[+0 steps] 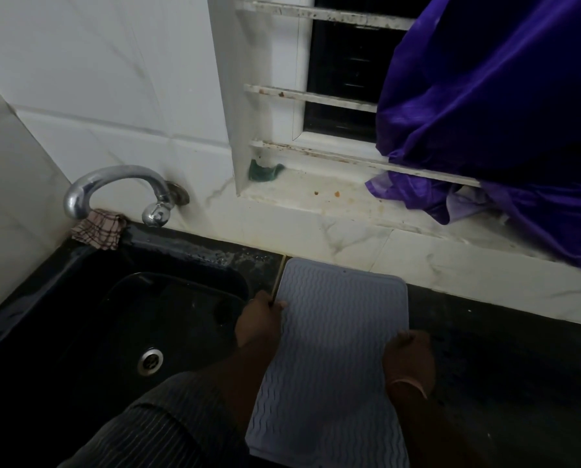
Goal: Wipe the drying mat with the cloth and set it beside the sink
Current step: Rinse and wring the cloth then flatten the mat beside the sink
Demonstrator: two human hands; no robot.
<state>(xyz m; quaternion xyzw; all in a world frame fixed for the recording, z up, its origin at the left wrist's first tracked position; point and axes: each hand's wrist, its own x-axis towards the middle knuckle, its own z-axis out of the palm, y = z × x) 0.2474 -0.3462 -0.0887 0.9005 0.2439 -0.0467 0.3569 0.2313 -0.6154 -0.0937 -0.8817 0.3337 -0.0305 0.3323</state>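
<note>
Your left hand [260, 320] pinches the drying mat [333, 346] on its edge at about nine o'clock, thumb on top and fingers curled under, while your right hand [408, 358] grips the opposite edge at about three o'clock, so both are clamped on the mat and neither holds anything else. The mat lies lengthwise on the dark counter [505, 359], its far end close to the wall at twelve o'clock and its near end reaching toward you at six, just beside the sink [120, 319], which sits to the nine o'clock side. That closeness is your main risk: the left edge runs near the sink's rim, and the mat looks soft and floppy, so if you let go with it skewed toward nine o'clock a strip could droop over the rim or slide into the basin. The counter behind the sink, around eleven o'clock, shows wet patches, and dragging the mat that way would probably wet its underside. The near end seems to reach the counter's front edge; I cannot tell whether it overhangs, but if it does, releasing could let it peel off toward you. The only cloth [98, 231] I can see is the checked one under the tap [120, 190] at ten o'clock, well apart from your hands, so if wiping remains, reaching across the basin means leaving the mat held one-handed.
</note>
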